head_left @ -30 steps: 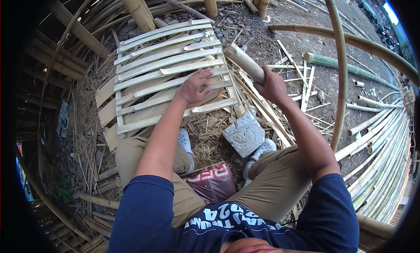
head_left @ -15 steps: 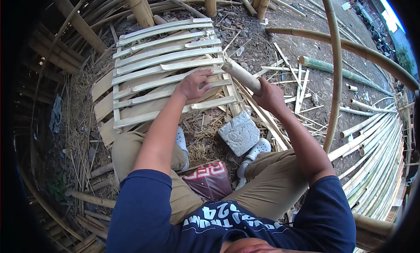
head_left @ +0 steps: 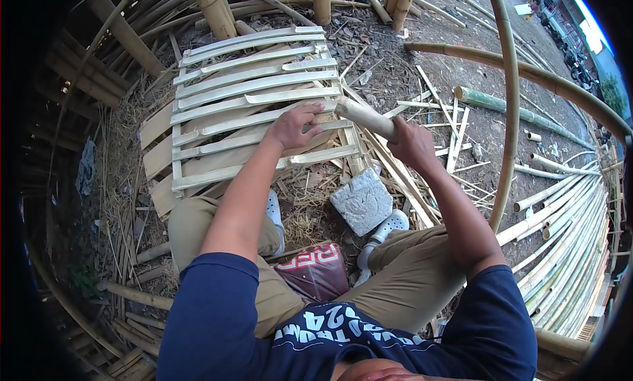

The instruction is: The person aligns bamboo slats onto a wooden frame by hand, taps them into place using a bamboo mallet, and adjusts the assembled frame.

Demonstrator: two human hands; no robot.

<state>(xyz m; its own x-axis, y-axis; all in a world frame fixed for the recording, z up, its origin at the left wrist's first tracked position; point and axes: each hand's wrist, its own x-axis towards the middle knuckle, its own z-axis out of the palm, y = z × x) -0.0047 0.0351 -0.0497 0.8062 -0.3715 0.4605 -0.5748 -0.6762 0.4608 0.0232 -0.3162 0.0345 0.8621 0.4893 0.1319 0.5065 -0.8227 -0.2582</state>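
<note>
A slatted bamboo panel (head_left: 257,79) lies on the ground before me, its pale split strips fixed across side rails. My left hand (head_left: 294,128) rests on its lower right part, fingers bent over a bamboo slat (head_left: 241,122) near its right end, thumb apart below. My right hand (head_left: 411,142) is wrapped around a short, thick bamboo length (head_left: 366,117). The free end of that length is at the panel's right edge, close to my left fingertips; whether it touches the slat I cannot tell.
A rough stone block (head_left: 362,201) sits between my feet and the panel. Split strips (head_left: 457,138) litter the ground to the right. Long bamboo poles (head_left: 570,233) are stacked at far right. An upright curved pole (head_left: 511,117) stands near my right arm. A dark red bag (head_left: 313,273) lies between my legs.
The free end of the bamboo length has come down slightly toward the slat ends. My left hand has stayed in place on the panel.
</note>
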